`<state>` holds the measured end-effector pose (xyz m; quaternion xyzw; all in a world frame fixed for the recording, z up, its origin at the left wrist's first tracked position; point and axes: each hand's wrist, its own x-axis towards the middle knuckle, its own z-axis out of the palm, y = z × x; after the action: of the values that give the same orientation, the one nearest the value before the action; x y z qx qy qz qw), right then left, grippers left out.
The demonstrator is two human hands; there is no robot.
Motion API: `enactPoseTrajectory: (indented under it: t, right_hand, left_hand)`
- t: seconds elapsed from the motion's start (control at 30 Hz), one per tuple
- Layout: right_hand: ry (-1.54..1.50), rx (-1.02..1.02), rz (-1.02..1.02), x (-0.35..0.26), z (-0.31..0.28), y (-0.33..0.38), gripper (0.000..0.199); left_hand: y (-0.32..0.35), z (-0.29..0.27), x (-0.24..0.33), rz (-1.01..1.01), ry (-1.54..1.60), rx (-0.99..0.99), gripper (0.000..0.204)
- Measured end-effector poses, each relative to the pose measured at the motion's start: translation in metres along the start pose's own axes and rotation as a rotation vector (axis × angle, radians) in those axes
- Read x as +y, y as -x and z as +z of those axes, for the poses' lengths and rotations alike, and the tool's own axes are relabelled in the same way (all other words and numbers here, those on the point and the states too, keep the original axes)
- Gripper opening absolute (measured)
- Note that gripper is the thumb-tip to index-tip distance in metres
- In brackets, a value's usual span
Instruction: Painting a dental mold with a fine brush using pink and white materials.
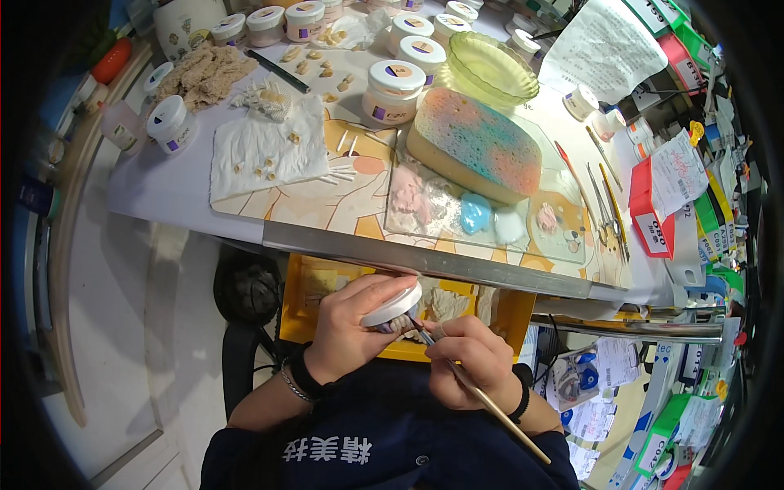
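Head view, brush (pixel 508 419) slanting diagonally, tip upper-left, at tooth model (pixel 394 309)

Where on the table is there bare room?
Front left of the table, between the white jar and white cloth; front strip of the printed mat, between cloth and glass plate. Crowded: the rear with lidded jars, the right with slim tools and a red bin.

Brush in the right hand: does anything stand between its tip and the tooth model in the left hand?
Nothing visible does: the brush, held in the right hand, points its tip at the tooth model in the left hand. Whether they touch is unclear.
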<state>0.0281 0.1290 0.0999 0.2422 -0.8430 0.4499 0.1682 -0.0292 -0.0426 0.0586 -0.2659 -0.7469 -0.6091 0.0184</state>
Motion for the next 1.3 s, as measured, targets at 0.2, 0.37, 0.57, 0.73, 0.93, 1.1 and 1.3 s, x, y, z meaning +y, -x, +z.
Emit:
enactPoseTrajectory:
  t: [0.2,0.37,0.57,0.73,0.93,1.1,1.3]
  right_hand:
    - [-0.003,-0.027,0.017,-0.003,-0.002,-0.002,0.022]
    - [-0.008,-0.061,0.078,-0.008,-0.003,-0.003,0.018]
    - [-0.025,-0.048,0.085,-0.009,-0.003,-0.002,0.017]
    - [0.012,-0.022,0.018,-0.006,-0.002,-0.003,0.021]
    - [0.075,0.023,-0.022,-0.003,-0.03,-0.02,0.026]
    - [-0.187,0.139,0.301,0.017,-0.092,-0.09,0.049]
    - [0.077,0.138,0.373,0.072,-0.119,-0.179,0.023]
  left_hand:
    - [0.0,0.0,0.0,0.005,0.002,-0.003,0.047]
    - [0.0,0.0,0.001,-0.003,0.006,-0.007,0.047]
    - [0.0,0.0,0.001,0.001,0.006,-0.006,0.046]
    - [0.0,0.0,0.0,0.001,0.009,-0.003,0.047]
    - [0.0,0.001,0.001,-0.023,0.032,-0.012,0.045]
    - [0.001,-0.008,0.008,-0.278,0.256,-0.14,0.049]
    - [-0.001,-0.024,0.007,-0.601,0.958,-0.41,0.065]
